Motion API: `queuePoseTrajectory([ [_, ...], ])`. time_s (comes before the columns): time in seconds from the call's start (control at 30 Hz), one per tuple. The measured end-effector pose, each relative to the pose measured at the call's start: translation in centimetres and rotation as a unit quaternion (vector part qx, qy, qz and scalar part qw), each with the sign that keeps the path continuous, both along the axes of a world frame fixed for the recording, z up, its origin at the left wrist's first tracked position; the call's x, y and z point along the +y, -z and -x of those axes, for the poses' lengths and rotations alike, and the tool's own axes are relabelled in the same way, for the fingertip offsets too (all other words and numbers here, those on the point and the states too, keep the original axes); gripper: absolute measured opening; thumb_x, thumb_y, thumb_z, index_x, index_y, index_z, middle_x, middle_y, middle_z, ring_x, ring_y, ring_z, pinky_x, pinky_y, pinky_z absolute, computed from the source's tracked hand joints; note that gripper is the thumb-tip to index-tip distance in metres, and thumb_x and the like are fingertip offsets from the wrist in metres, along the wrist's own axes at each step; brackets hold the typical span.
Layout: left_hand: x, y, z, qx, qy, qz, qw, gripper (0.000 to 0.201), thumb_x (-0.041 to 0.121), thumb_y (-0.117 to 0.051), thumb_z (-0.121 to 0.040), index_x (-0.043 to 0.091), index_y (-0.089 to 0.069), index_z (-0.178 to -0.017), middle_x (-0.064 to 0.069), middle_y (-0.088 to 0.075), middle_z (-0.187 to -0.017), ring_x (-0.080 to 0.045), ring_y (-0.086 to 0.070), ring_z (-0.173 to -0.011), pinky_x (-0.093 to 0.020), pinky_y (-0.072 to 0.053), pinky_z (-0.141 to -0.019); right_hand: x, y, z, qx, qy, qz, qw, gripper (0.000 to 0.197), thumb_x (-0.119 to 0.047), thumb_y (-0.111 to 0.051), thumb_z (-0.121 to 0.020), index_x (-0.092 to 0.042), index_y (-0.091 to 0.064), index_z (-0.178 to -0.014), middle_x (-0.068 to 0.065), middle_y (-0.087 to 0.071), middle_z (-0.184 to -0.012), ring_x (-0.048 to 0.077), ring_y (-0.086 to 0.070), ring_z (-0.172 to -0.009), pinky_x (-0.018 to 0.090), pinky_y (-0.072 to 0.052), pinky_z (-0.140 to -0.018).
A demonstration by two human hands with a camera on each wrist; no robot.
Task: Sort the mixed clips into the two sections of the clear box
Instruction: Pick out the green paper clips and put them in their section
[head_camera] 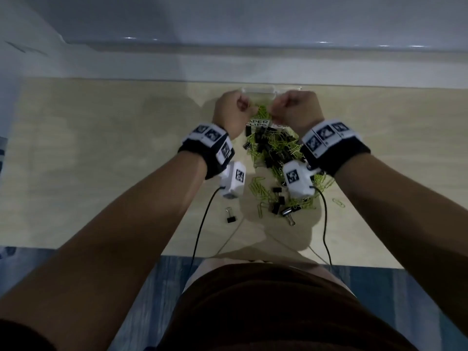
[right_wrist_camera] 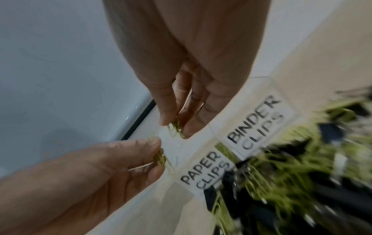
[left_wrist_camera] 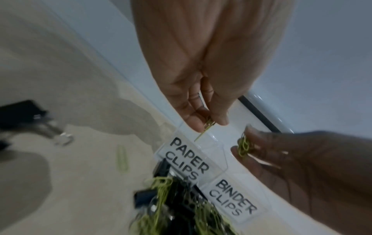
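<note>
Over the far edge of the table (head_camera: 76,148), both hands sit above the clear box (head_camera: 258,91), each carrying a small load of green paper clips. Left hand (head_camera: 231,110) pinches a few clips (left_wrist_camera: 208,124) between thumb and fingertips, right over the section labelled PAPER CLIPS (left_wrist_camera: 187,160). Right hand (head_camera: 295,110) pinches its own bunch (right_wrist_camera: 177,128) the same way, just beside the left and also close over the box. Step in hand, as I read it: dropping paper clips into their section. Next move calls for both pinches to be let go only once the clips are inside that section's walls; the right hand's bunch looks close to the divider, so it likely needs to shift toward the paper-clip side, away from the BINDER CLIPS label (right_wrist_camera: 255,122). The mixed pile (head_camera: 273,148) of green paper clips and black binder clips lies on the table against the near side of the box, with strays toward the near edge, incl. one binder clip (head_camera: 231,216) apart on the left. Most of the sorting looks undone. Hard to read: head view hides the box interior behind the fists, so I can't tell how full either section is. Box walls barely register, the pile is blurred in both wrist views, and clip counts in each pinch aren't resolvable.
</note>
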State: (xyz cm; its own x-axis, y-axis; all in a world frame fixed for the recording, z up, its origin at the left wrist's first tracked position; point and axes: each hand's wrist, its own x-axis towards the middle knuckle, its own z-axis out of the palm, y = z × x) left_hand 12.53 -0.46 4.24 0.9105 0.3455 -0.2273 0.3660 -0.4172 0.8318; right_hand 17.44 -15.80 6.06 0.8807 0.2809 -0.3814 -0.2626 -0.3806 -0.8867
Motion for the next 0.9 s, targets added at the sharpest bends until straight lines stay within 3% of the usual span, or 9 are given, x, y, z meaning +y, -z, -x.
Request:
queuePoseTrajectory([
  [0.1, -0.1, -0.1, -2.1, 0.004, 0.006, -0.076, 0.997, 0.011, 0.015, -0.07, -0.08, 0.009, -0.066, -0.088, 0.0, -0.067, -0.085, -0.011, -0.061, -0.075, -0.011, -0.046, -0.06, 2.1, 0.4, -1.8, -0.082, -0.004, 0.087, 0.993, 0.011, -0.007, -0.071, -0.076, -0.016, -0.067, -0.073, 0.001, -0.07, -0.075, 0.012, -0.068, -0.067, 0.023, -0.057, -0.064],
  [0.2, 0.0, 0.0, -1.8, 0.005, 0.052, -0.155, 0.986, 0.02, 0.011, -0.067, -0.081, 0.008, -0.065, -0.101, -0.006, -0.066, -0.101, -0.017, -0.062, -0.09, -0.025, -0.05, -0.079, 2.6, 0.9, -1.7, -0.151, -0.074, 0.199, 0.965, 0.013, -0.01, -0.068, -0.076, -0.019, -0.072, -0.086, -0.003, -0.072, -0.087, 0.009, -0.065, -0.078, 0.007, -0.046, -0.066],
  [0.27, -0.3, 0.0, 0.1, -0.007, 0.085, -0.204, 0.975, 0.025, 0.012, -0.066, -0.083, 0.011, -0.062, -0.107, -0.003, -0.061, -0.107, -0.016, -0.058, -0.094, -0.025, -0.047, -0.083, 1.6, 0.9, -0.4, -0.193, -0.126, 0.218, 0.948, 0.018, -0.005, -0.063, -0.081, -0.019, -0.07, -0.091, -0.002, -0.07, -0.093, 0.012, -0.065, -0.082, 0.016, -0.051, -0.076],
  [0.37, -1.8, 0.3, 5.1, 0.001, 0.175, -0.189, 0.966, 0.013, 0.013, -0.063, -0.085, 0.015, -0.063, -0.098, 0.004, -0.054, -0.096, -0.014, -0.055, -0.087, -0.025, -0.044, -0.079, -1.7, 1.5, 2.8, -0.197, -0.254, 0.219, 0.921, 0.019, -0.004, -0.055, -0.087, -0.018, -0.068, -0.091, -0.001, -0.066, -0.094, 0.016, -0.064, -0.083, 0.026, -0.054, -0.079],
  [0.47, -4.1, 1.9, 10.4, 0.05, 0.35, -0.167, 0.92, 0.013, 0.018, -0.059, -0.088, 0.013, -0.066, -0.097, -0.003, -0.061, -0.1, -0.019, -0.056, -0.091, -0.03, -0.045, -0.083, -5.3, 2.7, 6.2, -0.173, -0.38, 0.239, 0.877, 0.021, -0.005, -0.057, -0.086, -0.022, -0.069, -0.088, -0.006, -0.066, -0.092, 0.013, -0.064, -0.082, 0.032, -0.056, -0.079],
  [0.53, -5.7, 3.2, 12.9, 0.026, 0.411, -0.182, 0.893, 0.016, 0.014, -0.059, -0.084, 0.009, -0.067, -0.097, -0.011, -0.062, -0.101, -0.028, -0.057, -0.09, -0.036, -0.05, -0.08, -7.0, 3.6, 8.0, -0.172, -0.427, 0.246, 0.853, 0.022, -0.003, -0.058, -0.083, -0.02, -0.07, -0.089, -0.005, -0.066, -0.094, 0.015, -0.063, -0.086, 0.034, -0.055, -0.078],
  [0.7, -8.4, 4.8, 15.5, 0.041, 0.39, -0.213, 0.895, 0.042, 0.024, -0.068, -0.079, 0.004, -0.057, -0.114, -0.018, -0.054, -0.116, -0.034, -0.052, -0.103, -0.041, -0.051, -0.082, -8.7, 4.7, 11.3, -0.226, -0.432, 0.233, 0.841, 0.013, -0.004, -0.059, -0.081, -0.01, -0.068, -0.088, 0.007, -0.063, -0.101, 0.027, -0.061, -0.085, 0.032, -0.052, -0.067],
  [0.83, -9.3, 5.4, 15.6, -0.007, 0.375, -0.21, 0.903, 0.03, 0.027, -0.052, -0.079, 0.001, -0.063, -0.088, -0.019, -0.06, -0.085, -0.034, -0.06, -0.075, -0.038, -0.055, -0.058, -9.4, 5.8, 13.3, -0.262, -0.405, 0.22, 0.848, 0.019, 0.001, -0.065, -0.072, 0.001, -0.066, -0.092, 0.018, -0.062, -0.098, 0.035, -0.06, -0.085, 0.039, -0.054, -0.066],
  [0.9, -9.1, 5.8, 15.5, -0.028, 0.376, -0.212, 0.902, 0.033, 0.027, -0.046, -0.079, -0.001, -0.063, -0.084, -0.018, -0.061, -0.078, -0.034, -0.061, -0.071, -0.036, -0.054, -0.055, -9.5, 6.4, 13.6, -0.264, -0.388, 0.229, 0.853, 0.021, -0.001, -0.064, -0.074, 0.0, -0.065, -0.095, 0.018, -0.061, -0.099, 0.037, -0.059, -0.087, 0.043, -0.055, -0.066],
])
